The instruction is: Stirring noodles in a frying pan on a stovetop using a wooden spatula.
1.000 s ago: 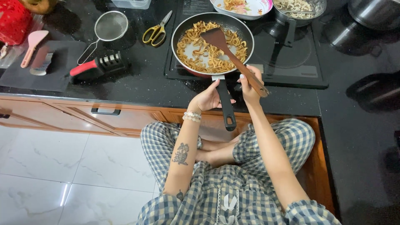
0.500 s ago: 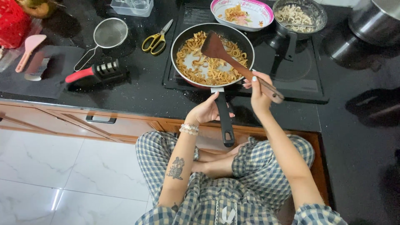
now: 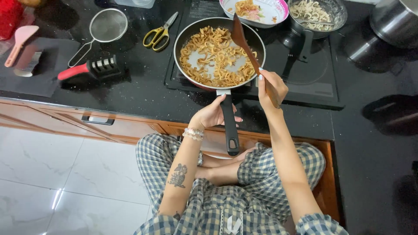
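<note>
I am gripping the black handle of the frying pan (image 3: pixel 219 53) with my left hand (image 3: pixel 212 114). My right hand (image 3: pixel 271 87) is clamping the wooden spatula (image 3: pixel 244 40), its blade resting in the noodles (image 3: pixel 213 56) just ahead of both hands.

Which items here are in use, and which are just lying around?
In use: pan of noodles, its handle in left hand, spatula in right hand.
Lying about: scissors, strainer, red-handled sharpener, pink plate, pink scoop.

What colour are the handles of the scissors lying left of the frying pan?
Yellow. The scissors lie on the black counter beside the frying pan, seen best in the head view.
</note>
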